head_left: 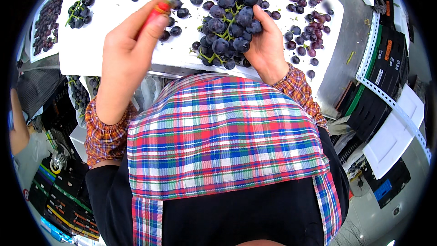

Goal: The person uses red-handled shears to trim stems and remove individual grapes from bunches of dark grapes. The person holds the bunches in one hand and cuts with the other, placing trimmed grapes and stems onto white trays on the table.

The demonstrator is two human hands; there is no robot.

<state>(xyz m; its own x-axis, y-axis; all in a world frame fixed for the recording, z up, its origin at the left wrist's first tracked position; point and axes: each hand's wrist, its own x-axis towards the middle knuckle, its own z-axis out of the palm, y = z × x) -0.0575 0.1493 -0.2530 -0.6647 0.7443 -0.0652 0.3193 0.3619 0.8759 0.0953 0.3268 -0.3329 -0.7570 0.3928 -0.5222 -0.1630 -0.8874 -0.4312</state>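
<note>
1. Right hand [265,45]: fingers [263,17] curled round the right side of a bunch of dark grapes [229,23], gripping it from the side and beneath; wrist in a checked orange cuff.
2. Bunch of dark grapes: large, blue-black berries on green stems, held just above the near edge of the white table [114,27], centre of view.
3. Left hand [129,48]: fingers closed on the red handle of a pair of small scissors [166,2]; metal tip points up and right, towards the bunch but apart from it. Whether the blades are parted cannot be told.
4. Loose grapes [302,32]: single berries, dark to reddish, scattered over the table right of the bunch; a few more lie between the two hands.
5. Further bunches [84,4]: two, at the table's far left.
6. Filled tray of grapes [48,20]: white, at the far left edge.
7. Plaid apron [223,136]: red, blue and green, worn by the person, filling the lower centre.
8. Black crates [382,77]: stacked at the right, beside white lids.
</note>
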